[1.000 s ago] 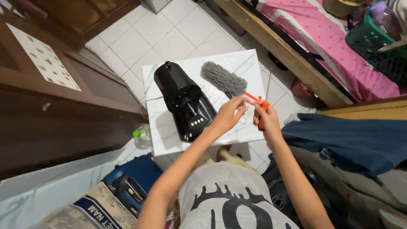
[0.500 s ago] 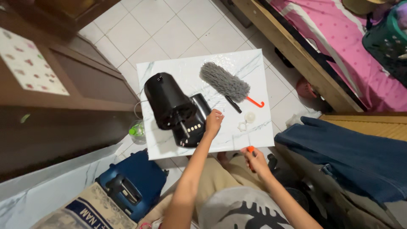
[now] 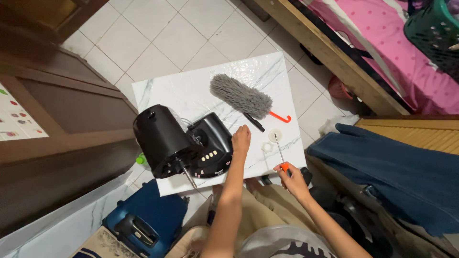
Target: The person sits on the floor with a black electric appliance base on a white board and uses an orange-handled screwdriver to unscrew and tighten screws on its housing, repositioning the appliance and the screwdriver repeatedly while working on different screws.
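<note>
Right hand (image 3: 292, 177) now with screwdriver (image 3: 279, 149)

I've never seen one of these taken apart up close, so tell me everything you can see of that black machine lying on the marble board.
The black machine looks like a fan motor unit of glossy plastic, lying tipped on its side on the white marble-patterned board. It has a rounded drum-like housing with a bare metal shaft sticking out toward the board's near edge, joined to a flatter base carrying a row of pale buttons. The left hand rests against the base's right edge. The right hand holds an orange-handled screwdriver apart from it.
</note>
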A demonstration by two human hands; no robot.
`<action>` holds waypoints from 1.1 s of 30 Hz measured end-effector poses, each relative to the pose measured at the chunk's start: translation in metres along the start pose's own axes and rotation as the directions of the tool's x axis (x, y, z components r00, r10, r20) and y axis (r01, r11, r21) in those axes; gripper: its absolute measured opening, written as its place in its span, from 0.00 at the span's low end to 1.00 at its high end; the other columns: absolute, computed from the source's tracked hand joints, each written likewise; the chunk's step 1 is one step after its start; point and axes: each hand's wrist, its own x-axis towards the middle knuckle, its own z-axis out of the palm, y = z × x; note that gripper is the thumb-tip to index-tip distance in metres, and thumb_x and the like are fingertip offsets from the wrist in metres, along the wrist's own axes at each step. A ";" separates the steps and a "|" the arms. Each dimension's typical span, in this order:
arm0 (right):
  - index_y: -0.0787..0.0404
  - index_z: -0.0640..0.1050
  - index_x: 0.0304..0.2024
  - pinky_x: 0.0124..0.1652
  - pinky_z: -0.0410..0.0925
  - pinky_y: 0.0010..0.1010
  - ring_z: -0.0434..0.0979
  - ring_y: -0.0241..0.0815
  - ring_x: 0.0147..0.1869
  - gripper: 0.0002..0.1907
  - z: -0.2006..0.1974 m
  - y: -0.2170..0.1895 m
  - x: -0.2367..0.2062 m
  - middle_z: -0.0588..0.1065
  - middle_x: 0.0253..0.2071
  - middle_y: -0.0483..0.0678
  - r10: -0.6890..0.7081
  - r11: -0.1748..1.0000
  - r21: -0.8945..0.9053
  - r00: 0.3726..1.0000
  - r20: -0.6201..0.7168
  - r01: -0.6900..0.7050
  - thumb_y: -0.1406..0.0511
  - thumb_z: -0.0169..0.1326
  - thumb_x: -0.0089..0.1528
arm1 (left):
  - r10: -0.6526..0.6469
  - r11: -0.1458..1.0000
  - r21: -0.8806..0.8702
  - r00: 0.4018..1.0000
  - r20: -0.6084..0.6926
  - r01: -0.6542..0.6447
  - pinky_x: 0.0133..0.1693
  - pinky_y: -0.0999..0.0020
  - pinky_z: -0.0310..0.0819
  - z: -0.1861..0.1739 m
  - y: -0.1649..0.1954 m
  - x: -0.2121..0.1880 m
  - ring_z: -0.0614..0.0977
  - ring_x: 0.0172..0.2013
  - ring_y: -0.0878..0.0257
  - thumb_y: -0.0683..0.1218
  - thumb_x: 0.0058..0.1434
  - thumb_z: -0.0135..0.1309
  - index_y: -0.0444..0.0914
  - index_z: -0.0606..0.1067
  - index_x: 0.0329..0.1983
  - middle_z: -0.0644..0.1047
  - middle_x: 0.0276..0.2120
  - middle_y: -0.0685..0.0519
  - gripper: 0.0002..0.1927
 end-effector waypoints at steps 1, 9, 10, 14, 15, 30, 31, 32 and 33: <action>0.60 0.80 0.44 0.20 0.59 0.24 0.64 0.29 0.18 0.09 -0.001 -0.002 0.001 0.66 0.17 0.39 0.002 1.000 0.008 1.000 0.002 -0.002 0.64 0.52 0.66 | 0.009 1.000 -0.005 1.000 0.006 -0.008 0.37 0.51 0.74 0.001 -0.001 0.000 0.81 0.35 0.47 0.44 0.59 0.62 0.41 0.70 0.35 0.76 0.34 0.49 0.10; 0.59 0.79 0.44 0.19 0.56 0.24 0.62 0.29 0.18 0.08 0.005 -0.010 -0.003 0.66 0.18 0.40 -0.018 1.000 0.000 1.000 0.010 0.018 0.64 0.51 0.67 | 0.001 0.967 -0.254 1.000 -0.010 -0.004 0.36 0.55 0.75 -0.018 0.002 -0.017 0.81 0.34 0.52 0.43 0.59 0.62 0.40 0.71 0.43 0.76 0.39 0.50 0.13; 0.59 0.79 0.43 0.19 0.55 0.24 0.62 0.30 0.18 0.09 0.007 -0.010 -0.003 0.66 0.19 0.40 0.015 1.000 0.015 1.000 0.007 -0.015 0.63 0.51 0.67 | 0.007 0.953 -0.304 1.000 -0.010 -0.010 0.37 0.56 0.75 -0.023 0.002 -0.024 0.81 0.34 0.53 0.42 0.58 0.62 0.39 0.71 0.45 0.76 0.41 0.49 0.14; 0.58 0.77 0.46 0.23 0.59 0.23 0.66 0.29 0.22 0.11 0.024 -0.021 -0.002 0.69 0.22 0.38 -0.023 0.991 0.136 0.991 0.130 0.005 0.60 0.49 0.68 | 0.012 0.867 -0.497 1.000 0.020 0.000 0.38 0.63 0.75 -0.051 -0.011 -0.065 0.80 0.33 0.57 0.40 0.59 0.61 0.39 0.74 0.51 0.77 0.45 0.49 0.16; 0.58 0.76 0.48 0.25 0.63 0.22 0.68 0.28 0.23 0.12 0.030 -0.026 -0.002 0.71 0.24 0.38 -0.074 0.981 0.188 0.980 0.182 0.039 0.59 0.48 0.68 | 0.017 0.837 -0.547 0.999 0.039 0.007 0.37 0.65 0.75 -0.058 -0.015 -0.079 0.80 0.33 0.59 0.40 0.60 0.61 0.39 0.75 0.51 0.78 0.45 0.49 0.16; 0.60 0.74 0.60 0.21 0.51 0.20 0.59 0.25 0.19 0.20 0.155 -0.210 -0.012 0.65 0.20 0.35 -0.482 0.876 0.134 0.846 0.229 0.463 0.65 0.56 0.65 | -0.268 0.650 -0.731 0.838 -0.476 -0.208 0.60 0.68 0.67 -0.261 -0.010 -0.154 0.68 0.69 0.56 0.37 0.71 0.49 0.33 0.63 0.68 0.64 0.70 0.46 0.23; 0.60 0.74 0.60 0.22 0.52 0.20 0.59 0.25 0.20 0.21 0.158 -0.214 -0.014 0.65 0.21 0.34 -0.479 0.878 0.127 0.851 0.217 0.462 0.66 0.57 0.64 | -0.278 0.608 -0.769 0.855 -0.439 -0.197 0.59 0.68 0.69 -0.266 -0.006 -0.150 0.69 0.68 0.56 0.37 0.71 0.49 0.33 0.62 0.69 0.66 0.69 0.45 0.23; 0.60 0.74 0.61 0.22 0.52 0.20 0.59 0.25 0.21 0.23 0.162 -0.217 -0.016 0.66 0.23 0.34 -0.474 0.880 0.120 0.856 0.205 0.459 0.67 0.59 0.63 | -0.286 0.565 -0.805 0.871 -0.399 -0.183 0.59 0.68 0.71 -0.270 -0.003 -0.147 0.71 0.67 0.56 0.37 0.71 0.49 0.34 0.62 0.69 0.67 0.67 0.45 0.24; 0.61 0.74 0.60 0.23 0.53 0.20 0.60 0.25 0.22 0.22 0.163 -0.218 -0.018 0.67 0.24 0.34 -0.477 0.878 0.137 0.855 0.203 0.458 0.67 0.60 0.63 | -0.292 0.518 -0.839 0.888 -0.356 -0.166 0.59 0.68 0.72 -0.272 0.000 -0.145 0.72 0.67 0.56 0.38 0.71 0.50 0.34 0.62 0.69 0.69 0.66 0.44 0.24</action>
